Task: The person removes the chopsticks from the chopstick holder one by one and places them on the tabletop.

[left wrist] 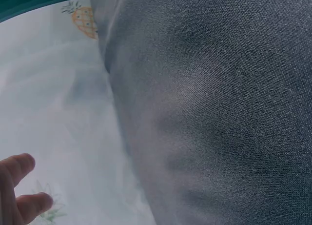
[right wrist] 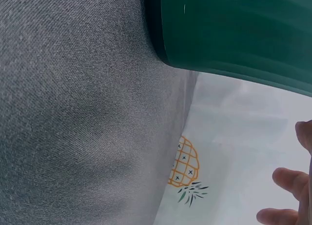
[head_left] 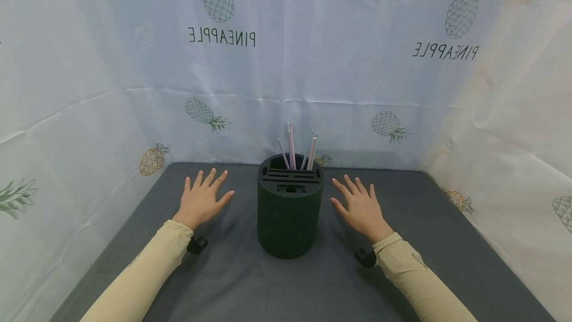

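Note:
A dark green cylindrical holder (head_left: 288,223) stands upright in the middle of the table, its black top (head_left: 292,175) cut with slots and openings. Several thin pink and pale blue sticks (head_left: 292,148) rise from its rear opening. To its left my left hand (head_left: 201,203) hovers with fingers spread, holding nothing. My right hand (head_left: 359,208) is spread likewise on the other side, closer to the holder and apart from it. The holder's green side (right wrist: 243,34) fills the top of the right wrist view, with fingertips (right wrist: 290,178) at the right edge.
Dark grey cloth covers the table (head_left: 214,282). White curtains (head_left: 313,74) printed with pineapples hang behind it and along both sides. A small black wrist device (head_left: 196,245) sits under the left sleeve cuff, and another black device (head_left: 365,257) under the right.

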Motion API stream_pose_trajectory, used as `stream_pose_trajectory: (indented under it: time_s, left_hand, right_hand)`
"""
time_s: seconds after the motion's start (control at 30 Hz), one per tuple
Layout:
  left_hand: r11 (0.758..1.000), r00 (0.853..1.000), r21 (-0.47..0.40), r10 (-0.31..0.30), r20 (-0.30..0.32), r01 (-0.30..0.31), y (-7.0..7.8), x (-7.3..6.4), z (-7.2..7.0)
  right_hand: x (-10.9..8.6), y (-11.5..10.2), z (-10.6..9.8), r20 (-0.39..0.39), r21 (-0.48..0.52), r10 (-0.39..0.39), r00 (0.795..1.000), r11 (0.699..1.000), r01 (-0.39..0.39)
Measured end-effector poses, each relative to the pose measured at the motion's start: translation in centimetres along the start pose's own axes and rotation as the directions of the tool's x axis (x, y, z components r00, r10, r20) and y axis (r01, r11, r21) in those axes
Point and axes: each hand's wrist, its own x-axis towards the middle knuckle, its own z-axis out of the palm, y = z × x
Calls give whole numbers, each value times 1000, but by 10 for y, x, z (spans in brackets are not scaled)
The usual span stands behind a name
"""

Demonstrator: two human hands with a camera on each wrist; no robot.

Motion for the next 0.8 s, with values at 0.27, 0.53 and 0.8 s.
stream_pose_trajectory:
  time_s: [0.27, 0.53, 0.8]
  left_hand:
    - [1000, 999, 4, 6, 33, -6, 4, -3, -1]
    - [999, 988, -37, -19, 151, 25, 9, -4, -1]
    - [993, 991, -114, 15, 136, 1, 9, -5, -6]
  right_hand:
    - [-1, -1, 0, 43, -1, 12, 999, 1000, -12]
    - [0, -1, -3, 180, 65, 88, 980, 993, -101]
    - [1, 1, -9, 182, 181, 96, 979, 975, -129]
